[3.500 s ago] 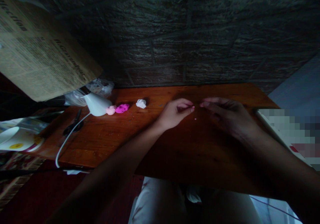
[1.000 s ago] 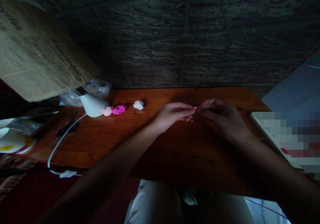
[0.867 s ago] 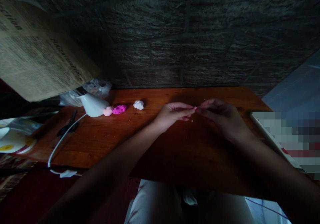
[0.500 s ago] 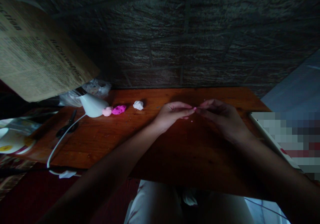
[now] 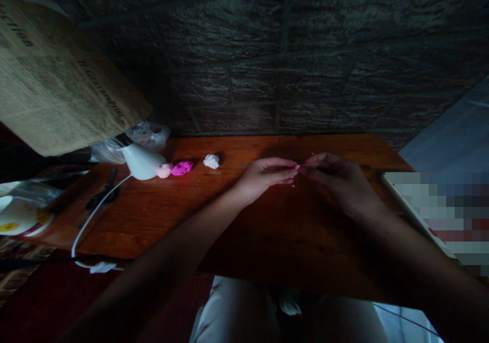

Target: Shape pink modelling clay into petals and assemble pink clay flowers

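Over the wooden table (image 5: 171, 215), a tiny pink piece of modelling clay (image 5: 297, 167) sits at the meeting fingertips of both hands. My left hand (image 5: 262, 177) pinches it from the left, with a ring on one finger. From the right, my right hand (image 5: 338, 177) reaches the same piece with thumb and finger closed; its exact contact is partly hidden. A smaller pink crumb (image 5: 293, 186) shows just below the left fingertips. Left of my hands lie a white clay lump (image 5: 211, 161), a bright magenta lump (image 5: 182, 168) and a pale pink lump (image 5: 164, 170).
A white lamp base (image 5: 143, 162) with a newspaper-print shade (image 5: 69, 73) stands at left, its cable (image 5: 82, 226) hanging over the table edge. Dark scissors (image 5: 103, 198) and a plastic bag (image 5: 151, 135) lie near it. A stone-patterned wall (image 5: 248, 78) rises behind.
Hands and clay keep almost the same place. The left fingers have shifted very slightly around the pink piece.
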`<state>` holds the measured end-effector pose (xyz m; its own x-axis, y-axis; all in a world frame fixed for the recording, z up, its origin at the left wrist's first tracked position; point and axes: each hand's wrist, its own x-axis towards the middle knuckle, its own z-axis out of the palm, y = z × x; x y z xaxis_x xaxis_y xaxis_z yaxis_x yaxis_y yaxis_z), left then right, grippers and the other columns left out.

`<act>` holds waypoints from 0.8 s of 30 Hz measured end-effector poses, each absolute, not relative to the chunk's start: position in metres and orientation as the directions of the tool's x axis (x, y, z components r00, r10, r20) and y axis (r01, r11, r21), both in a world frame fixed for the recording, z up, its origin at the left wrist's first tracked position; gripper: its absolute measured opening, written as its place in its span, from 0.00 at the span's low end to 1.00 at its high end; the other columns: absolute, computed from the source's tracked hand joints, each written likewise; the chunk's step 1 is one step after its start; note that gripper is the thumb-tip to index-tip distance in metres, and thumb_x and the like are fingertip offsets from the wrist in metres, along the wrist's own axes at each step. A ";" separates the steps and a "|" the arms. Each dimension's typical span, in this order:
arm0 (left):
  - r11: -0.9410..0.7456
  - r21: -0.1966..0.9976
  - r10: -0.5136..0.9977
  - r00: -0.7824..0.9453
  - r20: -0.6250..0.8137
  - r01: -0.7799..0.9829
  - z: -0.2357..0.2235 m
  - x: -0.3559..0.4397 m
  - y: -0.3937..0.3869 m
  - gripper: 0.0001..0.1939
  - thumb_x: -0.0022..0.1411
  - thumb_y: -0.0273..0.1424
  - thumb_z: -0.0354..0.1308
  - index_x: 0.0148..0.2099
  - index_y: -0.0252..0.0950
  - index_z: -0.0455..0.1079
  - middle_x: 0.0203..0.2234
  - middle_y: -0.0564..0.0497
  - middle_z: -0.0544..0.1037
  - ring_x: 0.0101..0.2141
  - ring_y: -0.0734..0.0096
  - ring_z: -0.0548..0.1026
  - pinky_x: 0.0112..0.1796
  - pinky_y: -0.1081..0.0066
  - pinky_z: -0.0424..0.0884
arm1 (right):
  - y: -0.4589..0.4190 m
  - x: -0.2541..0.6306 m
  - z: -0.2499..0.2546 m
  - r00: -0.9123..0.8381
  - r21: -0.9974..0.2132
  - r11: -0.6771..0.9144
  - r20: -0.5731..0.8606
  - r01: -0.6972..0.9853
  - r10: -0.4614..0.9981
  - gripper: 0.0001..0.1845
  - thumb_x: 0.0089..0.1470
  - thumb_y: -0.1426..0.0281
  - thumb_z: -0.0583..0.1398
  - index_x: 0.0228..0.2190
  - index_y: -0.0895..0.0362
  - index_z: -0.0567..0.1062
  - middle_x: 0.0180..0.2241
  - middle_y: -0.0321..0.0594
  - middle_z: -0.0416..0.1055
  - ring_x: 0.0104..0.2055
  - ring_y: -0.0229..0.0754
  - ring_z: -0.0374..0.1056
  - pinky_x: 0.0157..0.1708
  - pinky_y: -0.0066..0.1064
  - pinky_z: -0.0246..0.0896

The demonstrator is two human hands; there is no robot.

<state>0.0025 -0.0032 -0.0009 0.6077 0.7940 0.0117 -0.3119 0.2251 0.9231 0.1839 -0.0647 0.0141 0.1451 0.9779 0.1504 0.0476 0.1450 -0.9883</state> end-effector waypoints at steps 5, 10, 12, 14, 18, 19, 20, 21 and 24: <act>0.243 0.915 0.791 0.612 0.006 -0.322 0.001 0.002 -0.005 0.16 0.45 0.30 0.76 0.39 0.34 0.82 0.34 0.50 0.83 0.35 0.74 0.78 0.46 0.64 0.75 | -0.065 0.182 0.015 0.147 -0.991 0.137 0.137 0.008 0.980 0.19 0.38 0.55 0.76 0.29 0.50 0.79 0.31 0.36 0.80 0.33 0.42 0.75 0.36 0.34 0.71; 0.256 0.913 0.795 0.606 -0.011 -0.319 0.001 0.002 -0.004 0.16 0.44 0.30 0.76 0.38 0.33 0.81 0.35 0.49 0.83 0.37 0.72 0.78 0.47 0.63 0.74 | -0.066 0.182 0.016 0.142 -0.989 0.146 0.148 0.024 0.979 0.19 0.39 0.55 0.76 0.29 0.51 0.79 0.31 0.35 0.80 0.33 0.41 0.75 0.36 0.32 0.71; 0.262 0.910 0.796 0.605 -0.015 -0.323 0.001 0.002 -0.003 0.16 0.43 0.30 0.77 0.37 0.33 0.81 0.35 0.49 0.83 0.37 0.71 0.79 0.47 0.62 0.74 | -0.066 0.182 0.016 0.133 -0.987 0.153 0.157 0.043 0.979 0.19 0.39 0.55 0.75 0.29 0.51 0.79 0.32 0.35 0.80 0.34 0.41 0.75 0.36 0.33 0.71; 0.268 0.907 0.798 0.602 -0.019 -0.326 0.002 0.003 -0.004 0.17 0.43 0.30 0.77 0.37 0.33 0.81 0.35 0.49 0.83 0.37 0.72 0.79 0.47 0.62 0.74 | -0.066 0.183 0.016 0.130 -0.984 0.169 0.176 0.064 0.976 0.19 0.39 0.54 0.75 0.29 0.51 0.79 0.32 0.36 0.80 0.34 0.42 0.75 0.37 0.33 0.71; 0.273 0.897 0.799 0.601 -0.011 -0.347 0.003 0.003 -0.005 0.18 0.42 0.31 0.78 0.37 0.33 0.81 0.34 0.51 0.83 0.36 0.73 0.79 0.48 0.63 0.74 | -0.065 0.183 0.016 0.138 -0.982 0.171 0.181 0.081 0.974 0.21 0.38 0.52 0.75 0.29 0.52 0.79 0.32 0.37 0.80 0.34 0.42 0.76 0.37 0.33 0.72; 0.275 0.895 0.799 0.601 -0.009 -0.352 0.004 0.003 -0.006 0.17 0.41 0.31 0.78 0.37 0.33 0.81 0.34 0.51 0.83 0.36 0.74 0.79 0.49 0.63 0.74 | -0.065 0.182 0.016 0.141 -0.983 0.167 0.177 0.080 0.974 0.22 0.38 0.52 0.75 0.29 0.52 0.79 0.32 0.37 0.80 0.34 0.42 0.76 0.37 0.33 0.72; 0.277 0.892 0.799 0.601 -0.009 -0.356 0.004 0.003 -0.006 0.17 0.41 0.31 0.78 0.36 0.34 0.81 0.34 0.51 0.83 0.36 0.73 0.79 0.49 0.63 0.74 | -0.065 0.182 0.016 0.142 -0.983 0.165 0.175 0.080 0.974 0.22 0.38 0.52 0.75 0.29 0.52 0.79 0.32 0.37 0.80 0.33 0.42 0.75 0.36 0.33 0.72; 0.280 0.891 0.800 0.599 -0.011 -0.357 0.004 0.003 -0.006 0.17 0.42 0.30 0.78 0.37 0.34 0.81 0.34 0.51 0.83 0.37 0.73 0.79 0.50 0.62 0.73 | -0.065 0.182 0.017 0.141 -0.983 0.167 0.177 0.079 0.974 0.21 0.38 0.52 0.75 0.29 0.52 0.78 0.32 0.37 0.80 0.33 0.42 0.76 0.36 0.33 0.72; 0.282 0.891 0.803 0.596 -0.016 -0.356 0.004 0.004 -0.006 0.17 0.42 0.30 0.77 0.37 0.33 0.81 0.35 0.50 0.83 0.38 0.71 0.79 0.51 0.60 0.72 | -0.065 0.182 0.017 0.132 -0.981 0.180 0.189 0.076 0.973 0.21 0.38 0.52 0.75 0.29 0.52 0.79 0.32 0.37 0.81 0.34 0.42 0.76 0.36 0.33 0.72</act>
